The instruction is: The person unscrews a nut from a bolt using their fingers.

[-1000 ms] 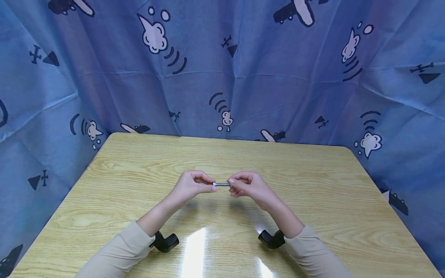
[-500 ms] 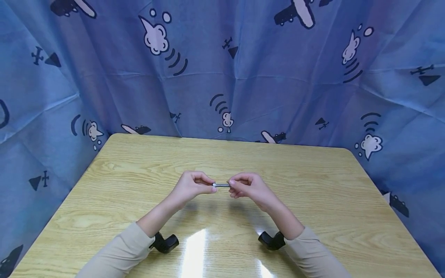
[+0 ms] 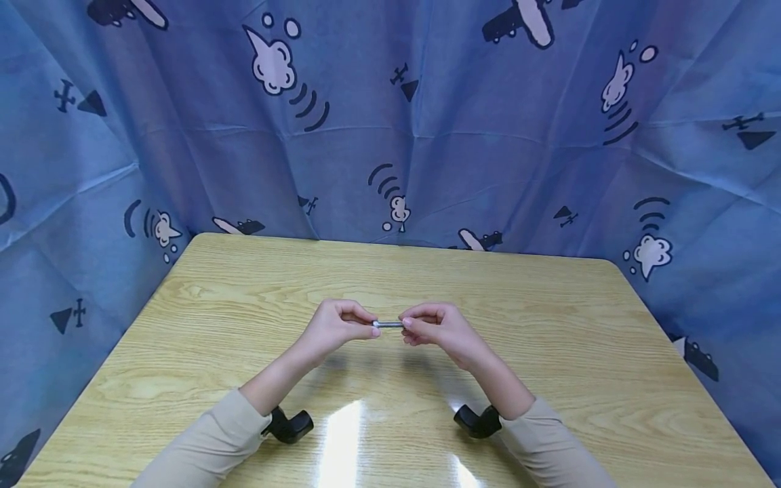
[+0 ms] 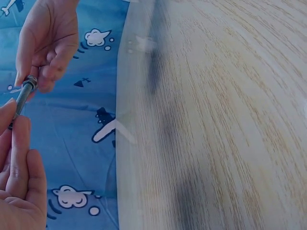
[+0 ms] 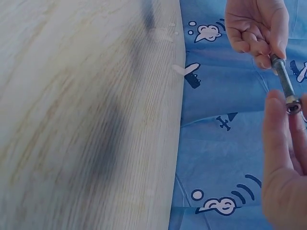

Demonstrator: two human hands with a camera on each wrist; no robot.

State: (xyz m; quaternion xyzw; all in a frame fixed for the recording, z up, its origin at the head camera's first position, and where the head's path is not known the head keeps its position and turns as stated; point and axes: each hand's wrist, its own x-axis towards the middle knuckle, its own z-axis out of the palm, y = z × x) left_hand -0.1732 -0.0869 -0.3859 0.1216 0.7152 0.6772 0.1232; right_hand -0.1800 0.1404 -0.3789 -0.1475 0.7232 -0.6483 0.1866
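Note:
A silver metal bolt (image 3: 389, 324) is held up level over the table, spanning the gap between both hands. My left hand (image 3: 342, 324) pinches its head end between thumb and fingertips. At the other end, my right hand (image 3: 438, 331) has thumb and fingers around a nut (image 5: 293, 105), which sits near the tip of the threaded shaft (image 4: 22, 97). The nut's open end faces the right wrist camera, between the right fingertips. In the head view the right fingers mostly cover the nut, and the left fingertips partly cover the bolt's head.
A light wood-grain table (image 3: 244, 285) lies under the hands, with bright glare near its front. Behind and at the sides hangs a blue printed curtain (image 3: 342, 149). Black wrist-worn devices (image 3: 291, 427) sit at both beige cuffs, close over the tabletop.
My right thumb has shifted slightly toward me at the nut. The left hand and the bolt stay in nearly the same place.

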